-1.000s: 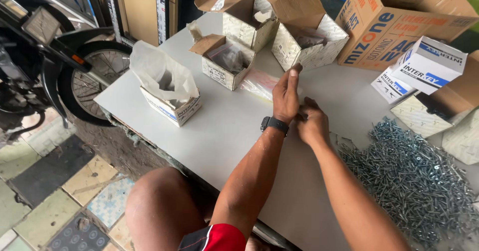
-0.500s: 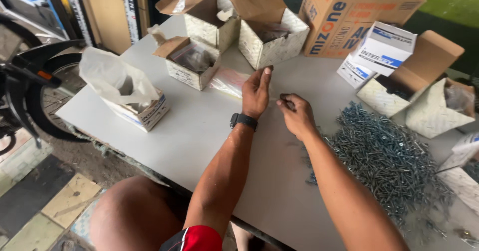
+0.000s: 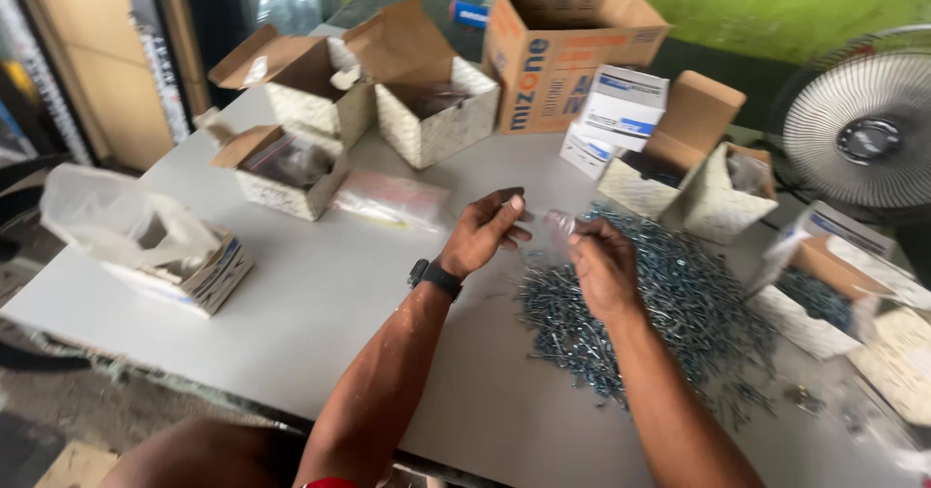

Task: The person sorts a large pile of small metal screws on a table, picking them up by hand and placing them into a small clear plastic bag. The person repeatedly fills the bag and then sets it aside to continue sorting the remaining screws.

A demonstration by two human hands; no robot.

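Since a moment ago both hands have shifted off the bare table to the screw pile (image 3: 659,304), where the left hand (image 3: 482,233) and right hand (image 3: 601,265) pinch a small clear bag (image 3: 555,224) above the pile's near edge.

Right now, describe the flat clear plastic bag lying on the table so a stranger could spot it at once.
Start at the big open brown carton at the grey table's far edge. Come toward the left hand; the plastic bag lies flat on the tabletop just beyond it, beside the small patterned box. Unlike the boxes around it, it is transparent, flat and limp.
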